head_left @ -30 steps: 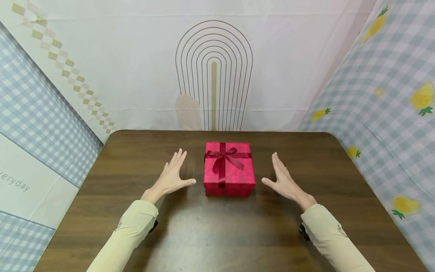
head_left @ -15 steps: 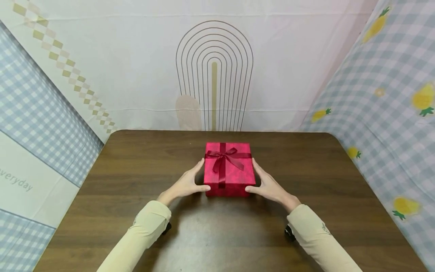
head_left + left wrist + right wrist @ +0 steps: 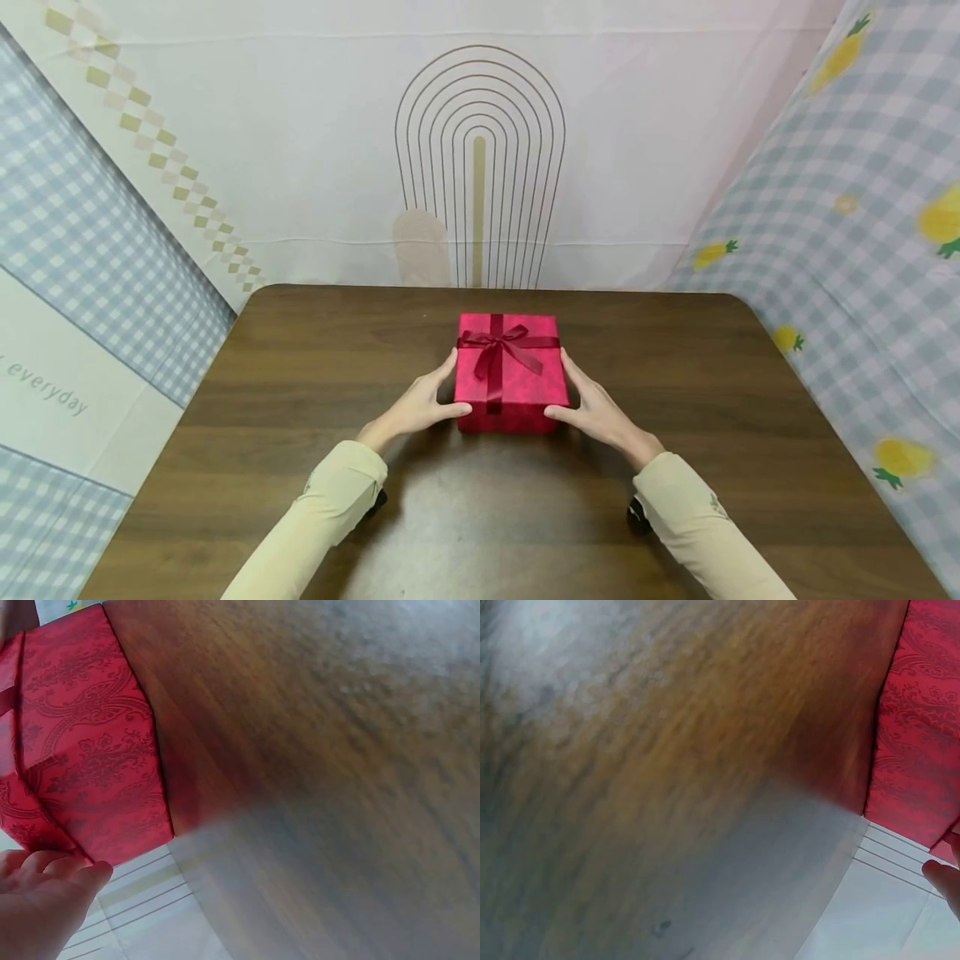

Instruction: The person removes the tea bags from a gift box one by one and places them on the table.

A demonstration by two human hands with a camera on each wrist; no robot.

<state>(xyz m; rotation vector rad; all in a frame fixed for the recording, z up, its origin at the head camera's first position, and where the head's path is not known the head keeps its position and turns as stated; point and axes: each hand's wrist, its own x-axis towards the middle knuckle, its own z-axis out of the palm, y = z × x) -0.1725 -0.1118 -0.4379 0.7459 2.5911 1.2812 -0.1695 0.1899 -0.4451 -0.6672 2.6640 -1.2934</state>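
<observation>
A red gift box (image 3: 512, 383) with a dark red ribbon and bow (image 3: 501, 343) sits on the wooden table, its lid on. My left hand (image 3: 420, 406) grips its left side, thumb on the front corner and fingers along the side. On the opposite side, my right hand (image 3: 600, 412) grips in the same way, its thumb at the front right corner. The left wrist view shows the left fingertips (image 3: 94, 876) against the lid's edge. In the right wrist view only a bit of the right hand (image 3: 946, 881) shows beside the box.
The brown table (image 3: 480, 517) reaches to a white curtain (image 3: 630, 150) with an arch print at the back. Blue checked cloth (image 3: 847, 275) with pineapples hangs along the right, and another checked cloth (image 3: 67, 192) along the left.
Both hands have come inward from either side and taken hold of the gift box. Over the last half second they barely move; the whole view shifts slightly.
</observation>
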